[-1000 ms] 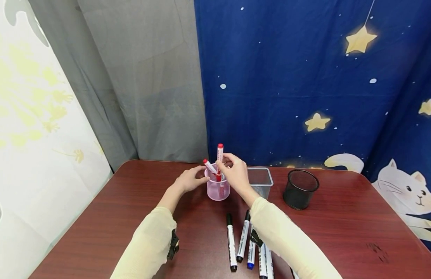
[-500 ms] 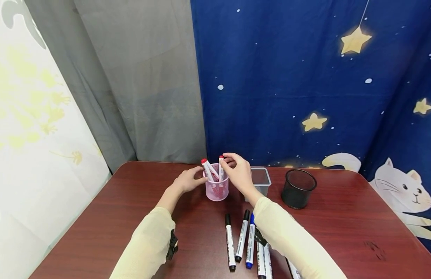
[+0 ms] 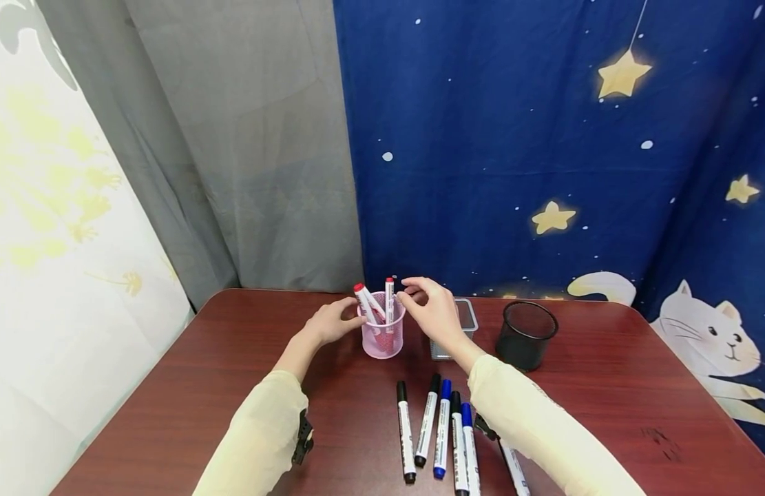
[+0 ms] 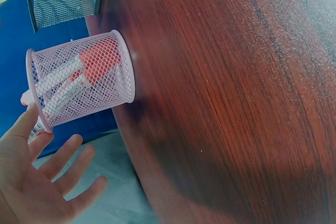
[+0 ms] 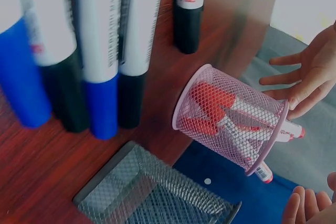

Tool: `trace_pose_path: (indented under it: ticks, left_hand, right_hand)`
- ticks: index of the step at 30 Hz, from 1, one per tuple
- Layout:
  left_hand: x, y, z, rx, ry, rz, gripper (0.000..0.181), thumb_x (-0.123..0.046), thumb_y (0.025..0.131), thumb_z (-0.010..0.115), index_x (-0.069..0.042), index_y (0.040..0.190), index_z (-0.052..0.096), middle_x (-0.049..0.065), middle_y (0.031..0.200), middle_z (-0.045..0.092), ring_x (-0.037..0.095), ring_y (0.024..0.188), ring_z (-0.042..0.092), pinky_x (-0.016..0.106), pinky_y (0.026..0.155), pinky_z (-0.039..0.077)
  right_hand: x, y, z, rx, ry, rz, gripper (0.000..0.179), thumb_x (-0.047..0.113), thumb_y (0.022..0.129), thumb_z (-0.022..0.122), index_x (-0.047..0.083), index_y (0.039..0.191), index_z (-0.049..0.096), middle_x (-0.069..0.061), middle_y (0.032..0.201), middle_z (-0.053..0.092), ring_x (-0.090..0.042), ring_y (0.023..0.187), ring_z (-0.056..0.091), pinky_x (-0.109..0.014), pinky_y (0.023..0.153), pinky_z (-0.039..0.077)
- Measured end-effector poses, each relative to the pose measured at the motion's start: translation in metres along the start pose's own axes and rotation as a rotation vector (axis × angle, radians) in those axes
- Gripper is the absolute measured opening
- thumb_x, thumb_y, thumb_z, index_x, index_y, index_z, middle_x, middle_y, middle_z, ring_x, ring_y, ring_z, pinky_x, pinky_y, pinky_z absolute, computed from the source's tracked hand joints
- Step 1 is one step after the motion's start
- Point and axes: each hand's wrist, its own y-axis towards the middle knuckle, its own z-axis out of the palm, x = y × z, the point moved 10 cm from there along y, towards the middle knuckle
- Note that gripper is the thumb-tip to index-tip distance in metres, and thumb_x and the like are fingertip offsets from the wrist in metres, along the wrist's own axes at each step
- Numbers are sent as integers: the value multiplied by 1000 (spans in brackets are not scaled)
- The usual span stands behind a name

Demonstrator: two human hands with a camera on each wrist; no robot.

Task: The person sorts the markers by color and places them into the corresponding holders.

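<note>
A pink mesh pen cup [image 3: 382,346] stands upright near the table's back edge. My left hand [image 3: 328,324] pinches its rim between thumb and index finger, the other fingers spread in the left wrist view. Several red markers [image 3: 389,302] lean inside the cup, their red caps showing low through the mesh [image 5: 210,103]. Just right of the rim is my right hand [image 3: 434,311], apart from the markers, its fingers loosely bent around nothing. Its fingertips [image 5: 310,203] appear at the lower corner of the right wrist view.
A grey mesh box [image 3: 441,351] stands behind my right wrist, with a round black mesh cup [image 3: 523,344] farther right. Several black and blue markers [image 3: 442,430] lie nearer on the table [image 3: 190,413], some partly under my right sleeve. Curtains hang behind the table.
My right hand has lowered a red marker into the pink cup, let go of it and drawn away to the right. The left hand has stayed at the rim.
</note>
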Motion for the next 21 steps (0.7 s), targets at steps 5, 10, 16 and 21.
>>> trace_pose_path:
  ticks: [5, 10, 16, 21]
  left_hand:
    - [1, 1, 1, -2, 3, -1, 50, -37, 82, 59, -9, 123, 49, 11, 108, 58, 30, 100, 50, 47, 82, 38]
    - [2, 1, 2, -5, 1, 11, 49, -36, 82, 59, -10, 123, 50, 12, 108, 58, 31, 101, 50, 47, 82, 38]
    - [1, 0, 2, -1, -22, 12, 48, -34, 83, 59, -9, 123, 50, 14, 107, 58, 32, 102, 50, 46, 84, 37]
    - [1, 0, 2, 3, -24, 4, 49, -34, 83, 59, -9, 124, 49, 14, 109, 58, 33, 103, 49, 48, 84, 37]
  right_hand:
    - [3, -3, -4, 33, -50, -32, 22, 17, 77, 69, 9, 97, 66, 2, 80, 62, -4, 65, 57, -28, 60, 46]
    - [5, -7, -8, 60, -83, -65, 22, 20, 77, 68, 11, 98, 66, 2, 79, 61, -5, 65, 56, -28, 58, 45]
    - [8, -13, -13, 70, -95, -130, 22, 18, 77, 68, 7, 96, 66, 0, 79, 61, -7, 66, 58, -27, 57, 44]
    - [7, -18, -20, 69, -181, -141, 21, 22, 77, 68, 12, 96, 66, 3, 79, 61, -7, 67, 58, -25, 53, 43]
